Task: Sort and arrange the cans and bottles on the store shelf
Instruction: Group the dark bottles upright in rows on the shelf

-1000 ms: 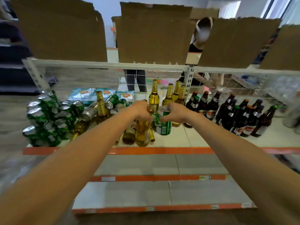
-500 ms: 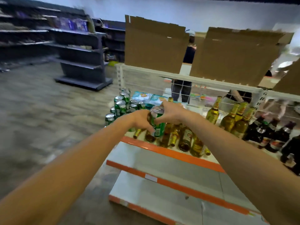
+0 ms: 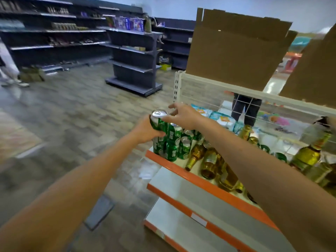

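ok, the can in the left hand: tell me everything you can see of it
The can is green metal with pale markings and a silver top with a pull tab. It stands about upright, gripped round its body by the left hand. The right hand hovers open at its top rim; contact is unclear. It sits above the stacked green cans at the left end of the shelf; whether it rests on them cannot be told.

Upright green can (image 3: 159, 122), silver top, gripped over stacked green cans (image 3: 174, 144) at shelf (image 3: 174, 168) end; amber bottles (image 3: 211, 160) lying alongside.
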`<state>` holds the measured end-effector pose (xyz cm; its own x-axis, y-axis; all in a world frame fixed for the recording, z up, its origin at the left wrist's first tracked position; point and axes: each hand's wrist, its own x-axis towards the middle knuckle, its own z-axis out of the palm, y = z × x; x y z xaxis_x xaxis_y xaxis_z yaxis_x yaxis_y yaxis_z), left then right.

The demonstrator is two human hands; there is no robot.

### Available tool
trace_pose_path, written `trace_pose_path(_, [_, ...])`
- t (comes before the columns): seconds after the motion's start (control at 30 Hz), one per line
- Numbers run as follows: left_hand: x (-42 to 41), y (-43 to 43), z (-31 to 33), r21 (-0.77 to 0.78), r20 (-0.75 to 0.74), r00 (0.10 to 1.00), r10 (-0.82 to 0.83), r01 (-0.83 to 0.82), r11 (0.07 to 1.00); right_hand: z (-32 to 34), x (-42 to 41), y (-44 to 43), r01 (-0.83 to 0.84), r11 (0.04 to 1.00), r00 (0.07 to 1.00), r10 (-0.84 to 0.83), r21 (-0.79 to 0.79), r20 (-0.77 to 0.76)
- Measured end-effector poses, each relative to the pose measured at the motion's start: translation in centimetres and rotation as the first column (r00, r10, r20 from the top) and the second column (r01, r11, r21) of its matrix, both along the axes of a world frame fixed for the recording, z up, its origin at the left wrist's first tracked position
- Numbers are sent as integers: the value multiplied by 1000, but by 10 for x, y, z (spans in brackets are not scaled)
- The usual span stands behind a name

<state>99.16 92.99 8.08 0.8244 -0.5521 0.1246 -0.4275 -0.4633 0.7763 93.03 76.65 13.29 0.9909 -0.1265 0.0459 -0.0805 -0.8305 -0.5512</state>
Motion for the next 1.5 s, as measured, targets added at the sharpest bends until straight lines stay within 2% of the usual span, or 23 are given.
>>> trace_pose_path(0.17, [59,-26,-18,64,26,996,91,-93,994,-24,51,-46,67,998,998,-67,-21,-7])
trace_pose_path(0.33, [96,-51,-46,87,-40,994,106,-102,991,-59,78,-67,108,993,992,-111,-49,-60])
trace_pose_path(0.5, [129,-65,-80,71,-93,994,63,-56,996,-78,99,-69,150,987,984,-155,-54,-90])
trace_pose_path(0.7, [156,-66,-110,34,-139,990,10,-5,999,-80,108,-76,229,971,972,-231,-61,-27])
trace_pose_path(0.9, [188,-62,-151,39,-173,983,-60,68,997,-81,111,-73,330,941,942,-333,-70,-32])
trace_pose_path(1.07, [158,-53,-111,9,-141,981,-131,134,991,-80,108,-64,375,922,925,-378,-96,-21])
trace_pose_path(1.17, [154,-53,-107,-25,-152,979,-137,134,991,-82,102,-60,395,915,917,-398,-81,-23])
trace_pose_path(1.27, [156,-52,-108,8,-126,977,-172,174,985,-81,94,-57,407,911,911,-411,-74,-46])
trace_pose_path(1.5, [174,-49,-87,85,-275,907,-318,352,932,-67,72,-61,459,877,879,-472,-139,-76])
